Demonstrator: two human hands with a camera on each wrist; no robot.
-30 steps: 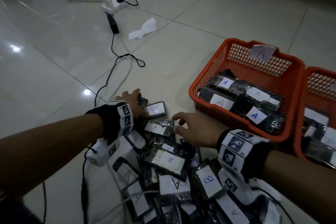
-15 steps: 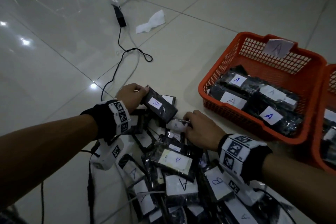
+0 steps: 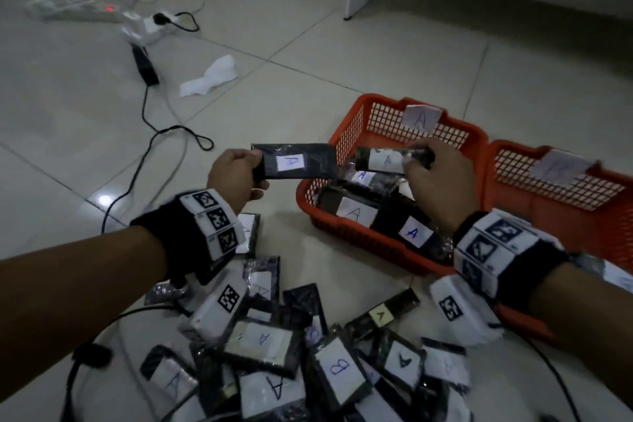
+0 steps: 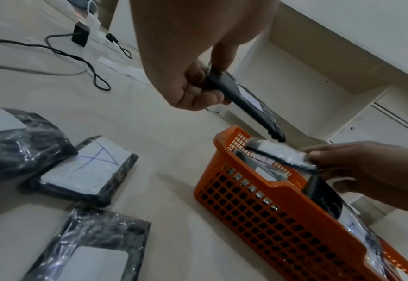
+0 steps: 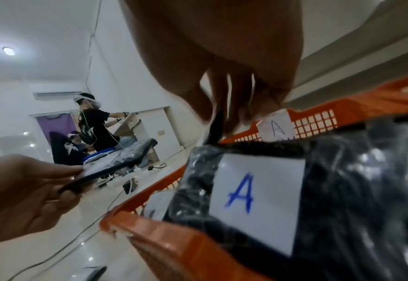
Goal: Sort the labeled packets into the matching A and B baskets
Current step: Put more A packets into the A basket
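My left hand (image 3: 239, 175) grips one end of a black packet labelled A (image 3: 298, 164), held level just left of the orange A basket (image 3: 346, 134). My right hand (image 3: 435, 178) pinches a second A packet (image 3: 387, 159) above that basket's inside. In the left wrist view the left hand's packet (image 4: 246, 100) sticks out over the basket rim (image 4: 277, 188), and the right hand's packet (image 4: 279, 155) hangs over the basket. Several A packets (image 5: 253, 192) lie in the basket, which carries an A tag (image 5: 276, 128). A second orange basket (image 3: 548, 181) stands to its right.
A heap of labelled packets (image 3: 274, 346), mostly A and one B (image 3: 339, 370), lies on the tiled floor near me. Black cables (image 3: 147, 147), a power strip (image 3: 85, 12) and a crumpled tissue (image 3: 210, 77) lie at the far left. Another person (image 5: 92, 125) stands across the room.
Both hands have lifted off the heap, each holding an A packet, and moved up and right to the A basket. The head view has swung right and closer.
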